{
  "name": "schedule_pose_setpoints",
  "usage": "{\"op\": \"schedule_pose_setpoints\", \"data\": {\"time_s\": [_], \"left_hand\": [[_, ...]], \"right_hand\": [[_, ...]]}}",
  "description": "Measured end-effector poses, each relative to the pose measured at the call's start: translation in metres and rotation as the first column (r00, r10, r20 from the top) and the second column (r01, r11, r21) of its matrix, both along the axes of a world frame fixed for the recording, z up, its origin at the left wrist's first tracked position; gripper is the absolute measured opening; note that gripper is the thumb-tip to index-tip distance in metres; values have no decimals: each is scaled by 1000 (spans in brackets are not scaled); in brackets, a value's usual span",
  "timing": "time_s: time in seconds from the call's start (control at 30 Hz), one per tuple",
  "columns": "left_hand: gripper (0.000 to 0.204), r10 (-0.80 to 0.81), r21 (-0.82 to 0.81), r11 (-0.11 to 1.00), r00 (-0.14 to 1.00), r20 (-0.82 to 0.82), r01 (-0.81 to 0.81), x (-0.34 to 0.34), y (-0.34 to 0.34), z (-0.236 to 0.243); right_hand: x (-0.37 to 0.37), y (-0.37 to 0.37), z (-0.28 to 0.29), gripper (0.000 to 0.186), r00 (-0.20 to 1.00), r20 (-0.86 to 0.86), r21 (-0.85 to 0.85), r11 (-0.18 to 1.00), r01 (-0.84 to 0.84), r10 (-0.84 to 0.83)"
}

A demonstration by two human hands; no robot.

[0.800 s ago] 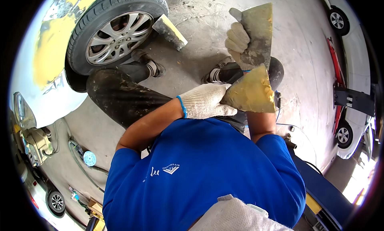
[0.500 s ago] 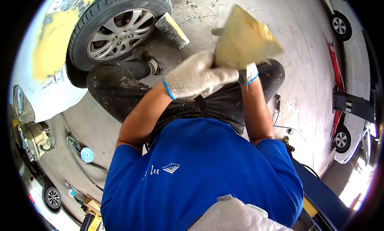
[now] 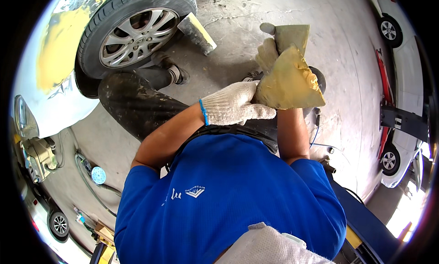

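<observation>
My left hand (image 3: pixel 231 103), in a white knit glove with blue trim, grips the narrow end of a wide putty spreader (image 3: pixel 286 83). Yellow putty (image 3: pixel 315 81) sits in a ragged ridge along its outer edge, and its face is smeared yellow. Partly behind that blade is my right hand (image 3: pixel 268 56), also gloved, its fingers closed round a second, greyish-yellow putty spreader (image 3: pixel 295 34). The lower part of the second spreader is hidden by the first. Both blades overlap above my right knee.
A car wheel (image 3: pixel 139 42) stands at upper left beside a white body panel with yellow filler (image 3: pixel 64 49). A yellow-grey block (image 3: pixel 197 34) lies by the tyre. A hose with a round sander (image 3: pixel 98 175) rests at left. At right, a white car (image 3: pixel 404 94) stands near a lift arm.
Both spreaders were blurred and overlapping; now they show apart. The left-hand spreader has come lower and nearer me, while my right hand and its spreader have moved farther out.
</observation>
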State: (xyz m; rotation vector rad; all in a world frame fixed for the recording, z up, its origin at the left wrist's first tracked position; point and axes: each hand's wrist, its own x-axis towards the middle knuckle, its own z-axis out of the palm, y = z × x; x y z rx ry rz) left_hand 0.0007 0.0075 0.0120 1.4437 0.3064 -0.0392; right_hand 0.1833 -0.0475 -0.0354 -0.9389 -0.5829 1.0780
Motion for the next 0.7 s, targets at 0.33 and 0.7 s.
{"op": "schedule_pose_setpoints", "data": {"time_s": [0.33, 0.7], "left_hand": [[35, 132, -229, 964, 991, -14, -132, -5, 25, 31], [47, -81, -73, 994, 995, -56, 77, -2, 5, 12]], "right_hand": [[10, 12, -2, 48, 999, 38, 55, 998, 22, -24], [10, 3, 0, 49, 998, 37, 47, 998, 44, -46]]}}
